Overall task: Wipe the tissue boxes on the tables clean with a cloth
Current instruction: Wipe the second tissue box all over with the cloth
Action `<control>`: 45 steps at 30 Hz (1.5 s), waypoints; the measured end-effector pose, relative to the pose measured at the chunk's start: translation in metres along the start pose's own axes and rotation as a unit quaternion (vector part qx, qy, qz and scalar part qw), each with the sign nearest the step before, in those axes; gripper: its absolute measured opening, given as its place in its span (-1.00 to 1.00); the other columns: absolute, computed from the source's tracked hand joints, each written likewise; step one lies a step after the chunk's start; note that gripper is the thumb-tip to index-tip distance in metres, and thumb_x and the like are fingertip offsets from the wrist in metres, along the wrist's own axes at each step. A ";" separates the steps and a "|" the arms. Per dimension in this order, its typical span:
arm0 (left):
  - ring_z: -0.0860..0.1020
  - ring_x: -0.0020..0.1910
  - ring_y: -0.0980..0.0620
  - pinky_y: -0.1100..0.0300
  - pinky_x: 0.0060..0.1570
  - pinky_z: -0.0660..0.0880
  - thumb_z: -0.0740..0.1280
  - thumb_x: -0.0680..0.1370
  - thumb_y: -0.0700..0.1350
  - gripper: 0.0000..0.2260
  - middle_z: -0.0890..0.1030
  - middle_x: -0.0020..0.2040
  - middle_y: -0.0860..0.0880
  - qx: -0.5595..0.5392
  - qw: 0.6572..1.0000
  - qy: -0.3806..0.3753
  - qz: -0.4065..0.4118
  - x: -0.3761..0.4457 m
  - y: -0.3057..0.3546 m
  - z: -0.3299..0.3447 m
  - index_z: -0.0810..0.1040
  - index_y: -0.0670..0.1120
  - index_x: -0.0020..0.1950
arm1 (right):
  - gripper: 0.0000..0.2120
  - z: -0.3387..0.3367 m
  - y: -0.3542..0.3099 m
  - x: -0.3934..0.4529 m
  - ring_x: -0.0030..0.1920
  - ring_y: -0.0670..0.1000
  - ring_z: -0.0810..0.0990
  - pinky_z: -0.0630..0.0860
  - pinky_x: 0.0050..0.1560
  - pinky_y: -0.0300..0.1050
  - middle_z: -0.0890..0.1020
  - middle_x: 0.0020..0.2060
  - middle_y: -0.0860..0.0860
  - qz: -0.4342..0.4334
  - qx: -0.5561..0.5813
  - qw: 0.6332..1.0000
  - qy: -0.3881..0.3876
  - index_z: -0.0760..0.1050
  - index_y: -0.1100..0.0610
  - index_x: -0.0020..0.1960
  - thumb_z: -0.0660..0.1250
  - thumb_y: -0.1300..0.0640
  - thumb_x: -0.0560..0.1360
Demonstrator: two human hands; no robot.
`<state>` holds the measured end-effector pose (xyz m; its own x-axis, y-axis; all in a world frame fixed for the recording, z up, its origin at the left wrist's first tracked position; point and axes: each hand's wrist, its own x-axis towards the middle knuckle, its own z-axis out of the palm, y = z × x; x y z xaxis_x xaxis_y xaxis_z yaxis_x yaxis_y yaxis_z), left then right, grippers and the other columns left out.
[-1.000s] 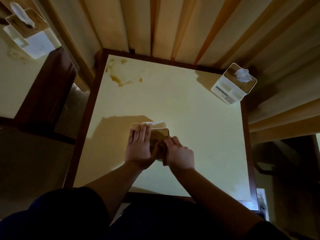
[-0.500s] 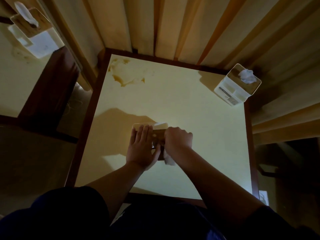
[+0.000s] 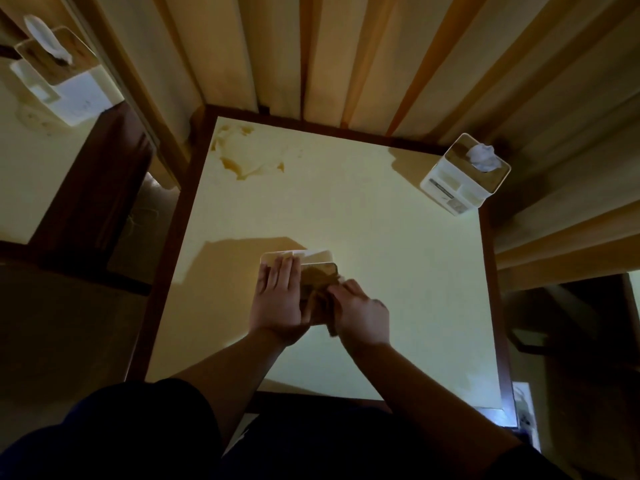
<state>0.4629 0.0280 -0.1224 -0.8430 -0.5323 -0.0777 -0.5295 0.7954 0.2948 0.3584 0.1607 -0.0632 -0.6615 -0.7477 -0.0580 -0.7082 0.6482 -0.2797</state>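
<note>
- near the table's (image 3: pixel 398 271) middle, the left hand (image 3: pixel 277 299) lies flat, fingers straight, pressing the tissue box (image 3: pixel 317 263).
- right hand (image 3: pixel 362 315) curled at the box's right side; the cloth is too dim to make out.
- bare tabletop surrounds the box; a second tissue box (image 3: pixel 464 180) stands at the far right corner.
- hands cover most of the near box.

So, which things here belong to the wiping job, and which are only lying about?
Job:
- tissue box under the hands
- left hand steadying it
- right hand, cloth not clearly visible
- corner tissue box
- tissue box on neighbouring table

Lying about:
- brown stain
</note>
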 end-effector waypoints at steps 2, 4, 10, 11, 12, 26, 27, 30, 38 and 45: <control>0.22 0.62 -0.22 -0.18 0.64 -0.09 -0.04 0.65 0.26 -0.25 0.29 0.61 -0.23 0.012 1.000 -0.004 0.007 0.000 -0.001 -0.001 0.17 -0.24 0.66 | -0.96 -0.002 0.002 -0.013 -0.53 0.04 0.58 0.35 -0.42 -0.23 0.67 -0.04 -0.10 -0.017 -0.014 1.000 -0.006 0.64 -0.08 -0.06 0.43 0.01 0.50; 0.22 0.62 -0.22 -0.17 0.64 -0.09 -0.04 0.65 0.28 -0.25 0.29 0.61 -0.24 0.015 1.000 -0.006 0.009 0.000 -0.001 -0.002 0.17 -0.24 0.66 | -0.90 -0.002 0.006 -0.022 -0.50 0.01 0.60 0.31 -0.37 -0.24 0.67 -0.03 -0.11 -0.017 -0.031 0.999 -0.032 0.63 -0.09 -0.06 0.52 0.01 0.45; 0.14 0.66 -0.16 -0.14 0.64 -0.14 -0.02 0.66 0.29 -0.26 0.26 0.64 -0.21 -0.024 1.000 0.014 0.010 0.000 0.000 -0.003 0.15 -0.22 0.66 | -0.83 -0.029 -0.003 -0.001 0.01 0.08 0.70 0.53 -0.05 -0.10 0.65 0.05 -0.07 0.019 -0.065 0.979 -0.191 0.66 -0.08 0.10 0.35 -0.06 0.57; 0.13 0.66 -0.15 -0.15 0.64 -0.13 -0.01 0.66 0.28 -0.27 0.27 0.63 -0.21 -0.030 0.999 0.018 0.008 0.000 0.000 -0.003 0.17 -0.22 0.66 | -0.82 -0.034 -0.007 0.007 0.06 0.09 0.69 0.53 -0.01 -0.09 0.67 0.05 -0.06 0.034 -0.068 0.974 -0.213 0.66 -0.09 0.12 0.37 -0.04 0.55; 0.11 0.67 -0.14 -0.14 0.64 -0.13 -0.02 0.66 0.28 -0.26 0.26 0.64 -0.20 -0.031 0.999 0.015 0.005 0.000 0.000 -0.002 0.17 -0.23 0.66 | -0.80 -0.035 -0.008 0.015 0.08 0.11 0.69 0.53 0.02 -0.09 0.68 0.06 -0.05 0.048 -0.072 0.972 -0.220 0.67 -0.10 0.12 0.37 0.00 0.53; 0.17 0.65 -0.16 -0.13 0.64 -0.08 0.01 0.66 0.15 -0.35 0.31 0.62 -0.19 -0.011 1.000 0.010 -0.001 0.001 0.000 0.002 0.26 -0.26 0.62 | -0.79 -0.029 -0.030 0.087 0.04 0.13 0.70 0.52 -0.06 -0.11 0.71 0.01 0.00 0.087 -0.087 0.982 -0.143 0.67 -0.03 0.07 0.33 0.20 0.55; 0.17 0.65 -0.15 -0.11 0.63 -0.09 0.00 0.66 0.16 -0.34 0.30 0.62 -0.18 -0.013 1.000 0.011 -0.003 0.001 0.000 0.002 0.26 -0.25 0.63 | -0.79 -0.028 -0.028 0.083 0.03 0.14 0.69 0.47 -0.09 -0.11 0.70 0.02 0.00 0.076 -0.081 0.985 -0.134 0.67 -0.03 0.08 0.31 0.17 0.57; 0.09 0.67 -0.11 -0.04 0.63 -0.21 -0.07 0.66 0.20 -0.31 0.24 0.66 -0.15 -0.029 1.000 0.004 -0.010 0.001 0.000 0.002 0.18 -0.21 0.66 | -0.78 -0.020 -0.019 0.061 0.00 0.18 0.69 0.37 -0.14 -0.09 0.64 0.09 0.00 0.029 -0.052 0.993 -0.098 0.62 -0.07 0.19 0.23 0.07 0.66; 0.06 0.68 -0.08 -0.09 0.64 -0.15 -0.02 0.69 0.15 -0.36 0.21 0.66 -0.15 -0.041 0.999 0.018 0.004 -0.001 -0.003 0.003 0.14 -0.18 0.68 | -0.86 -0.013 -0.003 -0.007 -0.50 0.05 0.61 0.29 -0.47 -0.22 0.63 -0.10 -0.09 0.001 -0.043 0.995 -0.094 0.62 -0.07 -0.05 0.54 -0.04 0.46; 0.11 0.67 -0.14 -0.11 0.64 -0.14 0.04 0.71 0.09 -0.42 0.28 0.63 -0.19 -0.047 0.998 0.030 0.009 0.000 -0.003 0.004 0.19 -0.20 0.66 | -0.81 -0.036 -0.014 -0.002 0.03 0.12 0.68 0.46 -0.10 -0.13 0.65 0.05 -0.01 0.039 -0.075 0.975 -0.207 0.63 -0.01 0.12 0.32 -0.04 0.61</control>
<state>0.4643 0.0265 -0.1268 -0.8440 -0.5362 -0.0159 -0.5004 0.7763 0.3832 0.3603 0.1581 -0.0243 -0.5810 -0.6690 -0.4635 -0.7080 0.6963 -0.1175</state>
